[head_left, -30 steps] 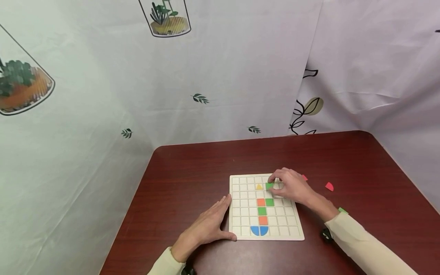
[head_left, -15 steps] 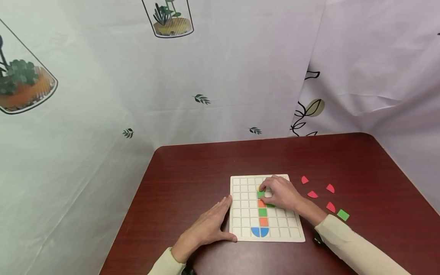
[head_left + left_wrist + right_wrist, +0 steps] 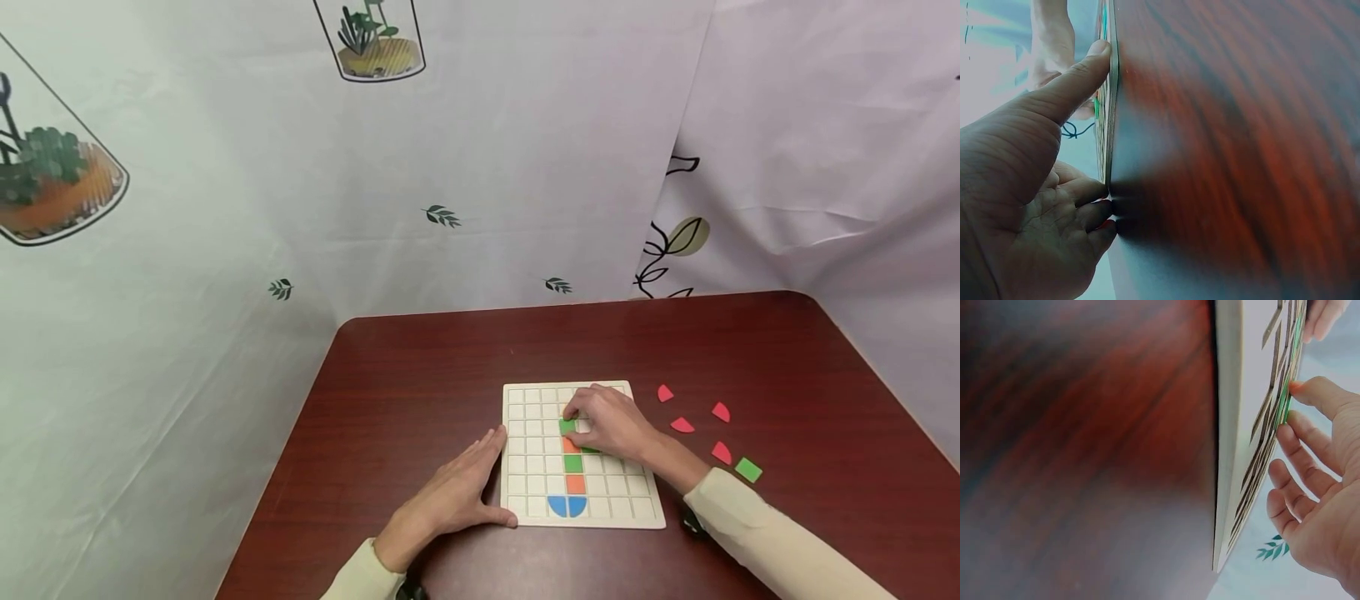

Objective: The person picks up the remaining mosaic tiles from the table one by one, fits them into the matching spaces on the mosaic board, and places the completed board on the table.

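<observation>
A cream grid board (image 3: pixel 528 512) lies on the table. On it, in the head view, show an orange square tile (image 3: pixel 575 484), a green square tile (image 3: pixel 573 463) and two blue quarter-round tiles (image 3: pixel 567 506) at the bottom. My right hand (image 3: pixel 611 425) pinches another green square tile (image 3: pixel 567 427) between thumb and finger, over a cell in the same column. In the right wrist view its other fingers (image 3: pixel 1288 487) are loosely bent beside the board. My left hand (image 3: pixel 453 487) rests against the board's left edge, thumb at the near corner, fingers stretched along the side.
Right of the board, several red quarter-round pieces (image 3: pixel 721 412) and a loose green square (image 3: pixel 748 469) lie on the dark red table (image 3: pixel 420 358). Behind the table hangs a pale cloth (image 3: pixel 487 150) with printed plants. A black wrist strap (image 3: pixel 693 521) shows under the right sleeve.
My right hand has moved left and toward me with the green square tile, from the board's upper part to the tile column, then barely shifted. My left hand stays at the board's edge.
</observation>
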A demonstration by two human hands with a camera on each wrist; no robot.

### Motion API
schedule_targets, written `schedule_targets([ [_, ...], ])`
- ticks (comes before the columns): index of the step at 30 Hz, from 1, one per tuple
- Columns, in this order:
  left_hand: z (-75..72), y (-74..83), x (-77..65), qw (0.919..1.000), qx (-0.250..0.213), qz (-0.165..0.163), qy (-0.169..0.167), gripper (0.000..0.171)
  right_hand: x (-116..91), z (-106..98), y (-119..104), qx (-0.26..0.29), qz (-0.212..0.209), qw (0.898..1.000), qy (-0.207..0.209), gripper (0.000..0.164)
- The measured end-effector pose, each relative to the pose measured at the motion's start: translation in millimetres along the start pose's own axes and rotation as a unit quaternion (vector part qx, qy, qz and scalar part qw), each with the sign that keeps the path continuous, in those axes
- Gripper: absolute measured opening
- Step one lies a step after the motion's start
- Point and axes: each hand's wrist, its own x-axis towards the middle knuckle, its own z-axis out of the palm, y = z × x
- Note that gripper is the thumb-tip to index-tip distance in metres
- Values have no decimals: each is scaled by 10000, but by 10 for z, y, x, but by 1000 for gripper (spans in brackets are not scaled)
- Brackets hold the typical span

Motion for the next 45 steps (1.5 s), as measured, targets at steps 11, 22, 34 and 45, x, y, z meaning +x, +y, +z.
schedule_targets([
  [11,-30,26,9,9999,51,-62,-130,124,16,-5,-28,-35,194,9997,-171,22],
  [22,-27,31,7,9998,141,-18,-159,124,6,-22,-32,45,143,9998,-150,19],
  [34,-27,32,17,9994,257,-54,-205,124,-5,-22,-28,68,191,9997,-169,21],
  [45,-30,28,25,9992,339,-4,-234,124,-18,-11,4,55,132,9999,-3,16],
])
